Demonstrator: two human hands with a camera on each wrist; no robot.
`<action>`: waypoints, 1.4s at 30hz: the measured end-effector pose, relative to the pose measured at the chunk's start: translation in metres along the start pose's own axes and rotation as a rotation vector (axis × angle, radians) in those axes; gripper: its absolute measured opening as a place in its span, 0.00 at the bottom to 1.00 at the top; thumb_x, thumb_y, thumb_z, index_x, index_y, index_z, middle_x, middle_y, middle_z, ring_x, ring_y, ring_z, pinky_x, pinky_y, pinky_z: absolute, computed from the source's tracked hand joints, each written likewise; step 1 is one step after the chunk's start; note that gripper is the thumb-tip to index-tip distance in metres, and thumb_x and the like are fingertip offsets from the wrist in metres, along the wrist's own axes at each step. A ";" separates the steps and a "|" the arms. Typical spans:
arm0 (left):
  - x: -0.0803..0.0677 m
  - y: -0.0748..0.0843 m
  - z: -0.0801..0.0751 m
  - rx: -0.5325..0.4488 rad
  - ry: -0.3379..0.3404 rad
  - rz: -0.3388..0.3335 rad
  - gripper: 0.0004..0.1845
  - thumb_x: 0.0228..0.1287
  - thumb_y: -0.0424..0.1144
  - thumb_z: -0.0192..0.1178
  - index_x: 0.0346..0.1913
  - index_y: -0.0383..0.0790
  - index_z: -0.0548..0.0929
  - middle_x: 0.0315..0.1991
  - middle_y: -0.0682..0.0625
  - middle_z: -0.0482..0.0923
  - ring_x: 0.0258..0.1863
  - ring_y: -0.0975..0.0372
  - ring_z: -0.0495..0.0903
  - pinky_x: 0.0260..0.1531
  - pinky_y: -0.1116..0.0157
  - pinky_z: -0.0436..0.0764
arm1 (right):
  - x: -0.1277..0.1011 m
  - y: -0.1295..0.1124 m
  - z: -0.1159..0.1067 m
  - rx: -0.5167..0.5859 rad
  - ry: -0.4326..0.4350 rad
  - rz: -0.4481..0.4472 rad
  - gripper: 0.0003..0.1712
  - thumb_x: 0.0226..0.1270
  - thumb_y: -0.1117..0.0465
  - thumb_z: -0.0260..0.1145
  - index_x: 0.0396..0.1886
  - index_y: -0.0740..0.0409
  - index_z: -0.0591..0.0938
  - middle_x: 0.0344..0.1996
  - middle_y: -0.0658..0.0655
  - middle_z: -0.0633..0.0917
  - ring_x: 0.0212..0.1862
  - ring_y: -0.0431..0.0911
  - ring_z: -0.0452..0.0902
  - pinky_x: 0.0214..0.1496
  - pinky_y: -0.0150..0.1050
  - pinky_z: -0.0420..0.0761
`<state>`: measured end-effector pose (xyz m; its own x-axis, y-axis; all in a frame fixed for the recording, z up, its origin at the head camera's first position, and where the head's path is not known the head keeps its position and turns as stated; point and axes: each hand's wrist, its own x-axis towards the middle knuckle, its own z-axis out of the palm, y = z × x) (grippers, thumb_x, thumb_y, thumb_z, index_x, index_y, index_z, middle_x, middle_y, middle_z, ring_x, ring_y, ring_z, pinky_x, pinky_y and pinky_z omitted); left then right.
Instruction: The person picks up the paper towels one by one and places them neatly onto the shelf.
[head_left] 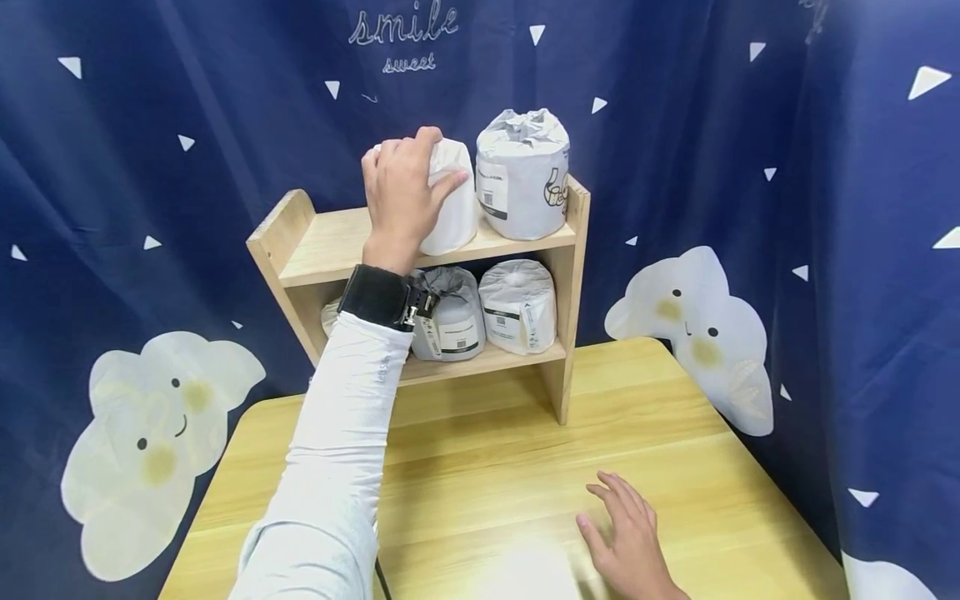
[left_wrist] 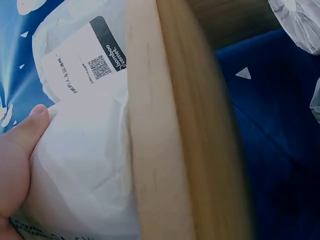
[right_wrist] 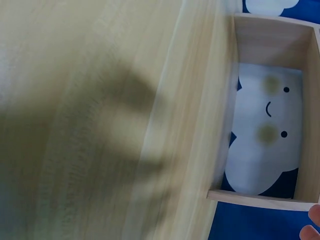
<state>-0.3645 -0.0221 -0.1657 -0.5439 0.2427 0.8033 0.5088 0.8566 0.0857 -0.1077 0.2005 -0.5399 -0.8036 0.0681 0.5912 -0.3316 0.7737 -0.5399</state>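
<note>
On the top shelf of a small wooden rack (head_left: 330,242), my left hand (head_left: 405,187) grips a paper-wrapped toilet roll (head_left: 453,200) from above, thumb on its near side. The left wrist view has that wrapped roll (left_wrist: 85,155) close up, with the thumb (left_wrist: 30,132) against it. To its right stands another wrapped toilet roll (head_left: 522,183) with a twisted top and a printed label. My right hand (head_left: 628,537) hovers over the table with loosely bent fingers and nothing in them. Only its fingertips (right_wrist: 311,232) enter the right wrist view.
The lower shelf bears wrapped rolls, including a grey-white one (head_left: 450,321) and one at the right (head_left: 519,307); another at the left is partly behind my wrist. The rack stands at the back of a wooden table (head_left: 480,467). A blue curtain (head_left: 675,167) hangs behind.
</note>
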 end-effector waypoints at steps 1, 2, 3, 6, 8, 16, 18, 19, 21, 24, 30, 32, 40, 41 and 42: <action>0.000 -0.001 0.000 -0.003 0.000 0.000 0.27 0.61 0.57 0.62 0.55 0.43 0.75 0.45 0.42 0.81 0.54 0.49 0.73 0.58 0.54 0.60 | -0.001 0.000 0.000 0.000 -0.002 0.002 0.23 0.52 0.63 0.73 0.49 0.65 0.80 0.56 0.67 0.77 0.60 0.64 0.67 0.52 0.69 0.60; 0.000 -0.001 0.000 -0.007 0.000 0.001 0.27 0.61 0.57 0.62 0.55 0.43 0.74 0.45 0.42 0.81 0.54 0.49 0.73 0.58 0.55 0.60 | -0.001 -0.001 0.001 0.001 -0.004 0.003 0.23 0.52 0.63 0.73 0.49 0.65 0.80 0.56 0.67 0.77 0.60 0.64 0.67 0.52 0.69 0.60; 0.000 -0.002 0.000 -0.012 -0.001 0.000 0.27 0.62 0.57 0.62 0.56 0.42 0.74 0.46 0.42 0.81 0.54 0.49 0.73 0.59 0.55 0.59 | -0.002 -0.001 0.001 0.001 -0.005 0.005 0.23 0.52 0.63 0.74 0.49 0.65 0.80 0.56 0.67 0.77 0.60 0.64 0.67 0.52 0.69 0.60; -0.001 -0.003 0.001 -0.024 0.001 -0.002 0.27 0.62 0.56 0.61 0.56 0.42 0.74 0.47 0.43 0.81 0.54 0.49 0.73 0.60 0.56 0.58 | -0.004 -0.002 0.002 0.002 -0.004 0.009 0.23 0.52 0.64 0.74 0.49 0.65 0.80 0.56 0.66 0.77 0.60 0.64 0.67 0.52 0.68 0.59; -0.002 -0.004 0.001 -0.029 0.001 -0.007 0.27 0.63 0.56 0.60 0.57 0.42 0.74 0.49 0.43 0.80 0.54 0.49 0.73 0.61 0.56 0.58 | -0.005 -0.002 0.002 0.001 0.003 0.006 0.23 0.51 0.64 0.74 0.48 0.65 0.80 0.56 0.66 0.77 0.59 0.64 0.67 0.52 0.68 0.60; -0.003 -0.007 0.000 -0.033 0.043 0.040 0.25 0.66 0.54 0.59 0.57 0.40 0.73 0.52 0.43 0.77 0.56 0.50 0.71 0.62 0.56 0.59 | -0.005 -0.003 0.002 0.017 0.010 0.002 0.24 0.50 0.65 0.74 0.48 0.66 0.80 0.55 0.67 0.77 0.59 0.65 0.67 0.51 0.69 0.59; -0.002 -0.006 -0.001 -0.039 0.053 0.056 0.24 0.67 0.52 0.59 0.57 0.40 0.74 0.53 0.43 0.76 0.57 0.50 0.71 0.62 0.56 0.59 | -0.006 -0.004 0.003 0.019 0.009 0.008 0.23 0.50 0.65 0.74 0.48 0.65 0.80 0.56 0.67 0.77 0.59 0.65 0.67 0.51 0.69 0.59; -0.002 -0.005 -0.001 -0.043 0.055 0.062 0.24 0.66 0.52 0.59 0.57 0.40 0.74 0.53 0.43 0.75 0.57 0.51 0.71 0.63 0.57 0.59 | -0.006 -0.004 0.003 0.019 0.008 0.012 0.23 0.50 0.65 0.74 0.48 0.65 0.80 0.56 0.67 0.77 0.60 0.64 0.67 0.51 0.68 0.59; -0.001 -0.004 -0.002 -0.047 0.060 0.073 0.23 0.66 0.51 0.59 0.57 0.40 0.74 0.53 0.43 0.75 0.57 0.51 0.70 0.63 0.57 0.59 | -0.006 -0.005 0.003 0.016 0.008 0.018 0.24 0.51 0.65 0.75 0.48 0.65 0.80 0.56 0.67 0.77 0.60 0.64 0.67 0.52 0.67 0.59; -0.001 -0.003 -0.003 -0.050 0.066 0.081 0.23 0.66 0.51 0.59 0.57 0.40 0.74 0.56 0.43 0.74 0.58 0.51 0.70 0.64 0.57 0.58 | -0.007 -0.006 0.002 0.011 0.004 0.025 0.23 0.51 0.65 0.74 0.48 0.65 0.80 0.56 0.67 0.77 0.60 0.64 0.67 0.51 0.67 0.59; -0.005 0.000 -0.003 -0.040 0.059 0.039 0.27 0.66 0.52 0.57 0.63 0.43 0.71 0.67 0.41 0.66 0.68 0.51 0.62 0.69 0.56 0.50 | -0.007 -0.006 -0.001 0.004 -0.009 0.026 0.22 0.52 0.64 0.74 0.48 0.66 0.80 0.56 0.67 0.77 0.60 0.65 0.67 0.50 0.68 0.60; -0.007 0.001 -0.003 -0.038 0.049 0.017 0.28 0.67 0.52 0.56 0.66 0.45 0.69 0.69 0.42 0.63 0.70 0.51 0.58 0.70 0.56 0.46 | -0.007 -0.004 -0.001 -0.001 -0.007 0.025 0.23 0.52 0.64 0.74 0.48 0.66 0.80 0.56 0.67 0.77 0.60 0.65 0.67 0.51 0.68 0.60; -0.025 0.004 -0.006 -0.039 0.087 0.024 0.31 0.67 0.54 0.56 0.70 0.47 0.66 0.73 0.41 0.57 0.73 0.50 0.51 0.71 0.55 0.42 | -0.007 -0.005 0.001 0.011 -0.007 0.013 0.23 0.52 0.64 0.74 0.48 0.66 0.80 0.56 0.67 0.77 0.60 0.64 0.67 0.52 0.70 0.58; -0.028 0.004 -0.007 -0.039 0.098 0.034 0.32 0.67 0.54 0.56 0.70 0.46 0.66 0.73 0.41 0.56 0.73 0.50 0.50 0.70 0.54 0.41 | -0.007 -0.005 0.001 0.011 -0.009 0.010 0.23 0.52 0.64 0.74 0.49 0.66 0.80 0.56 0.67 0.77 0.60 0.64 0.67 0.53 0.70 0.58; -0.031 0.005 -0.006 -0.038 0.109 0.043 0.32 0.67 0.54 0.56 0.70 0.46 0.66 0.73 0.40 0.56 0.73 0.49 0.51 0.70 0.54 0.41 | -0.007 -0.005 0.001 0.010 -0.009 0.009 0.23 0.52 0.64 0.74 0.49 0.66 0.80 0.56 0.67 0.77 0.60 0.64 0.67 0.53 0.70 0.58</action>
<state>-0.3411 -0.0281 -0.1860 -0.4461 0.2262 0.8659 0.5562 0.8281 0.0702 -0.1007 0.1951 -0.5421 -0.8112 0.0694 0.5807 -0.3289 0.7668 -0.5511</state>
